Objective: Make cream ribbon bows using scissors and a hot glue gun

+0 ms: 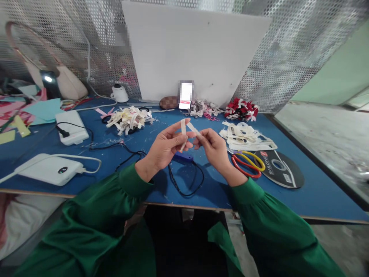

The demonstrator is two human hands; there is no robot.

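I have both hands close together above the worktop (305, 200), and I take the space between them as the centre of my dial. The left hand (163, 149), at eight o'clock, pinches a pale strip (183, 129) between thumb and index finger; the strip stands nearly upright, with its lower end hanging past the thumb. The right hand (213, 149), at four, has thumb and index finger pressed on a slanting pale length (193, 128) whose free end points to eleven. I cannot tell whether the two pieces are one.

At six, under the hands, I see a blue device (184, 157) with a black cord looping below it. At three lies a bundle of pale bands (245, 132); at four, red-and-yellow-handled scissors (240, 171) sit just beside a dark disc (294, 175). Red and white scraps (240, 109) are heaped at two, greyish scraps (204, 109) at one, and a lit phone (186, 94) leans at twelve. Between nine and ten is a cream pile of scraps (129, 118).
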